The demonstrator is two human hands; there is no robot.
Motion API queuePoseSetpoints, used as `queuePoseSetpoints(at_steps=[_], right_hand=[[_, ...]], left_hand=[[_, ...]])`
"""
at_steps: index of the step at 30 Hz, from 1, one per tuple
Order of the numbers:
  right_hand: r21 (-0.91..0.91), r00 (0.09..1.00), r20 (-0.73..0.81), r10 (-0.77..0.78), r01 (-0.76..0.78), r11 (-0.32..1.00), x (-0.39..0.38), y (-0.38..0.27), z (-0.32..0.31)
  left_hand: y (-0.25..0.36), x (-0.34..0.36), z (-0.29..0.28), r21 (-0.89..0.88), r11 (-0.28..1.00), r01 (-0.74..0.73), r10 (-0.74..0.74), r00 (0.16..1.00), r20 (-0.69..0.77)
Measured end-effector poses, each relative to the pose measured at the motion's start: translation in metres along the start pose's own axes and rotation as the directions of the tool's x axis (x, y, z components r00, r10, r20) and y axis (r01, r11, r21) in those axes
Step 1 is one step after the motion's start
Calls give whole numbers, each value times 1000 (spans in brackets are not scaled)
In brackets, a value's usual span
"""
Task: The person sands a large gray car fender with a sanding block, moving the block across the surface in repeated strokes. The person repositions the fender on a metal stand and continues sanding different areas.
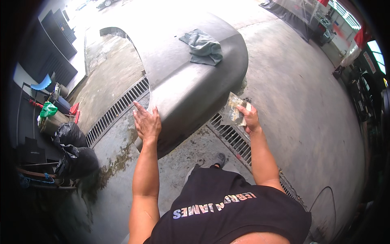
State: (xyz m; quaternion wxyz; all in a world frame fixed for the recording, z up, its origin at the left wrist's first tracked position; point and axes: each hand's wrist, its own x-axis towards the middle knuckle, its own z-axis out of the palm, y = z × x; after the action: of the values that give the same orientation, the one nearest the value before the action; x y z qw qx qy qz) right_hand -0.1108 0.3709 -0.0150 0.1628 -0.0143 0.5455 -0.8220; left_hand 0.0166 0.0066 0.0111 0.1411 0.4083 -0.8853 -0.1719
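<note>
A large grey car fender point(172, 87) is in front of me, its curved wheel-arch edge on the left and a sharp crease along its near side. My left hand point(148, 122) is open at the fender's near left edge, fingers spread and seeming to rest against it. To the right of the panel, my right hand point(251, 117) grips a putty spreader point(232, 110), a flat squarish blade with smears on it and a cream strip along one edge. The blade is apart from the panel's surface. A crumpled grey-green cloth point(204, 46) lies on top of the fender.
Slotted drain grates point(118, 112) run across the concrete floor point(300, 105) below the panel. Black rubbish bags point(79, 156) and a bin point(50, 122) stand at the left. A dark hose or cable point(332, 199) curls at the lower right. Plastic sheeting point(298, 16) hangs at the far right.
</note>
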Motion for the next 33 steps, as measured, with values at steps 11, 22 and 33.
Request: queuePoseSetpoints(at_steps=[11,22,33], right_hand=[[0,414,-909,47,-113,994,-183,199,-310],[35,-18,-999,30,-482,875,-359,213,-284],[-282,101,-958,-270,-526,802,-339,155,-311]], left_hand=[[-3,0,-3,35,998,-57,56,997,45],[-7,-2,-8,-108,992,-70,75,997,37],[-11,-1,-14,-164,984,-65,72,997,35]])
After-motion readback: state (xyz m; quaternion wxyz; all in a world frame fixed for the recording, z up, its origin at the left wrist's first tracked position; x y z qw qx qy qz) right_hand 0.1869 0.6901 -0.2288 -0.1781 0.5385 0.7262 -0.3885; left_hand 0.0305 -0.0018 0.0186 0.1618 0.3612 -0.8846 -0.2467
